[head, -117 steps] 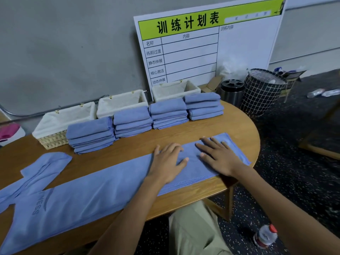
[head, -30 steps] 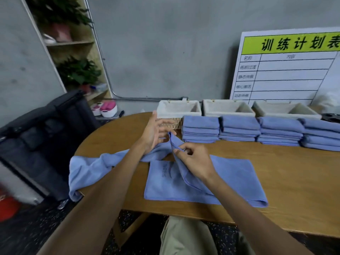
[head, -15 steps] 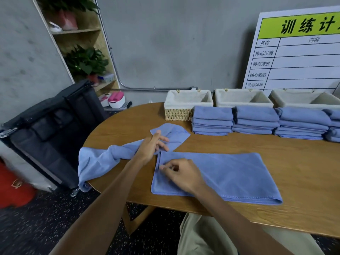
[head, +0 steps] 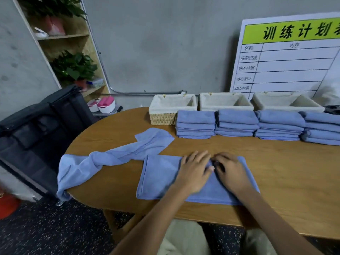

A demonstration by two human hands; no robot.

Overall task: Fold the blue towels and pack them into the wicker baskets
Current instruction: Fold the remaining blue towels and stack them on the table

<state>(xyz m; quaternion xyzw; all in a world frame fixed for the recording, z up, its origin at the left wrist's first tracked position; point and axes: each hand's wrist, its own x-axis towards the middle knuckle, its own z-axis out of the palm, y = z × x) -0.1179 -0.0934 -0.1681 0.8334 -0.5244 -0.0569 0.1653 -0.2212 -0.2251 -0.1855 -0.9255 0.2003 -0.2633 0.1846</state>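
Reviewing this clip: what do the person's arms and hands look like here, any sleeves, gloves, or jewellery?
Both forearms are bare from the frame's bottom edge up to the wrists; no sleeves show. The left hand and right hand wear no gloves, and no watch, bracelet or ring is visible. Fingernails look short and unpainted. Below the arms, light khaki trousers cover the person's lap.
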